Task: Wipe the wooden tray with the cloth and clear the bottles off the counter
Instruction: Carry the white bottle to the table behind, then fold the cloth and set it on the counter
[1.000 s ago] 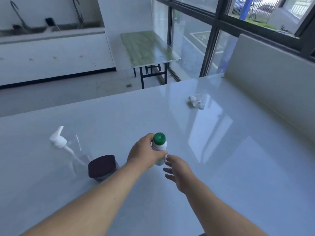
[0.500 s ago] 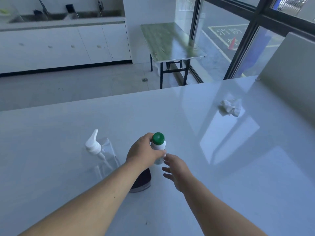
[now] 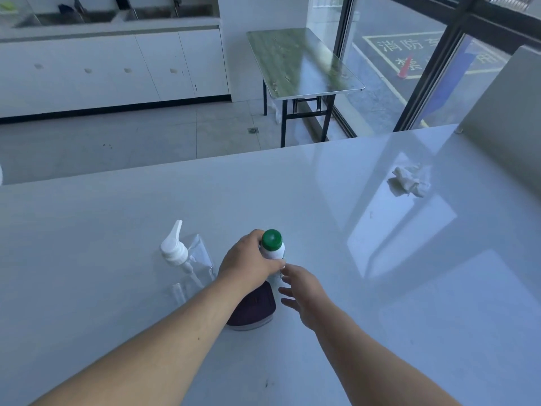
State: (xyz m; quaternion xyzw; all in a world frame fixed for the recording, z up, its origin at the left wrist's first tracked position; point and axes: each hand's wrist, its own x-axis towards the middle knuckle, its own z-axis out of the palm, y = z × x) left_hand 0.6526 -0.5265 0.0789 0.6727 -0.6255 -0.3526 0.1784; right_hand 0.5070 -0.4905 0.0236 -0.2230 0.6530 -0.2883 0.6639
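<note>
Single head view, angled down over the counter (image 3: 380,288).

A small white bottle (image 3: 273,251) with a green cap stands upright on the glossy white counter (image 3: 380,288). Just left of it stands a clear pump bottle (image 3: 187,265) with a white dispenser head. A crumpled white cloth (image 3: 409,181) lies well apart, far right.

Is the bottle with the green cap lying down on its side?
No, the green-capped bottle stands upright on the counter, with the left hand wrapped around it.
</note>
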